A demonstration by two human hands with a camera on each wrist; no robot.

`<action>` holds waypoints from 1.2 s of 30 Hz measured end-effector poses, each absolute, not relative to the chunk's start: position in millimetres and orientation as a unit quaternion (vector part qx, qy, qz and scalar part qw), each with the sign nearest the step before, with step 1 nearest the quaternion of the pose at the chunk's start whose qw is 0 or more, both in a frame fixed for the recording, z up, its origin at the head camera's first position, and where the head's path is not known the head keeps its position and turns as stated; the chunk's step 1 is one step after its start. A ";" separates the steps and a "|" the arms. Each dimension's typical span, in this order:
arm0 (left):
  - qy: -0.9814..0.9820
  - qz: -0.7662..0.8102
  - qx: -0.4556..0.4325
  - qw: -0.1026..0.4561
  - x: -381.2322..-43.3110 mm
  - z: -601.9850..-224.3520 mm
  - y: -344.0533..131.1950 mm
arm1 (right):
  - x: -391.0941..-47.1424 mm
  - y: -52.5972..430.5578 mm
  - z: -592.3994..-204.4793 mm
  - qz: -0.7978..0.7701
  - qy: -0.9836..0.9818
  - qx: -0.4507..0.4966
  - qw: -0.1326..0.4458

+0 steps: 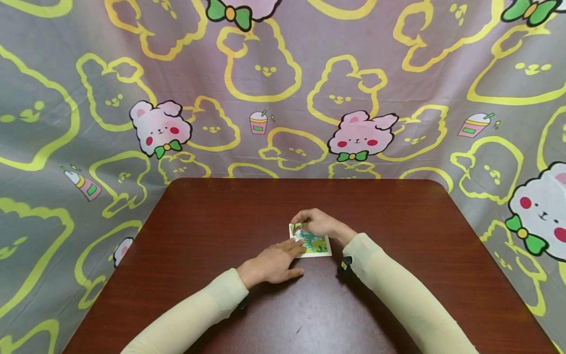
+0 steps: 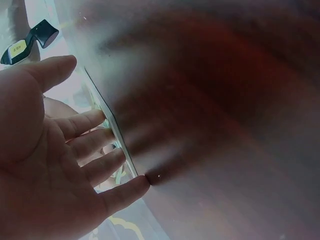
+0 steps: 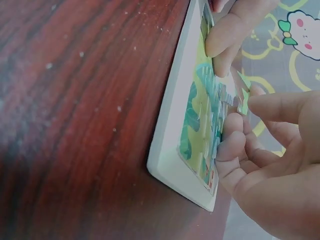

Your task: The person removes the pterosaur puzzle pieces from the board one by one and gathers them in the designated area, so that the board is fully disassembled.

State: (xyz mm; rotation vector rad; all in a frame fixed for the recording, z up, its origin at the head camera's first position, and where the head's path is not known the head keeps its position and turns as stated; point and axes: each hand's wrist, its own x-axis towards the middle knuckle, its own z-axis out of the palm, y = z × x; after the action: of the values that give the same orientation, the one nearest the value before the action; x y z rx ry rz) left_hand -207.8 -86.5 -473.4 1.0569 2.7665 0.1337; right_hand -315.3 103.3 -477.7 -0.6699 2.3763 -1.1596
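A small jigsaw puzzle (image 1: 317,243) with a white frame (image 3: 167,125) lies flat near the middle of the table, its picture green, yellow and blue. My left hand (image 1: 273,261) rests its straight fingers on the puzzle's left side, the thumb spread over the table. Over the puzzle's far part, my right hand (image 1: 320,223) has its fingers curled. In the right wrist view it pinches a tilted puzzle piece (image 3: 243,100) with green and brown on it, raised off the board. The palm-side left wrist view shows the left fingers (image 2: 107,167) at the board's edge.
The dark red-brown wooden table (image 1: 221,211) stretches out on all sides of the puzzle. A patterned cloth (image 1: 283,88) with cartoon bears and rabbits hangs behind and beside it. A black strap device (image 1: 345,265) sits at the right wrist.
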 end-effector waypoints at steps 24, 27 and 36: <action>0.928 0.056 0.352 0.110 -209.5 -468.1 -87.4 | -319.6 111.7 -478.3 -0.433 0.869 -0.183 0.156; 0.929 0.059 0.347 0.116 -210.0 -468.1 -87.2 | -320.8 115.0 -477.0 -0.440 0.866 -0.179 0.152; 0.930 0.061 0.346 0.111 -210.4 -468.8 -86.1 | -322.5 128.9 -475.9 -0.449 0.864 -0.168 0.154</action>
State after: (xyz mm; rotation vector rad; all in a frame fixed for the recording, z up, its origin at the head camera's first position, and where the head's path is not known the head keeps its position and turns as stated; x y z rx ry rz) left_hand -210.4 -86.1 -468.8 1.0147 2.7304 0.1782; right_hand -322.5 128.9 -475.9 -0.4809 2.4763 -1.2886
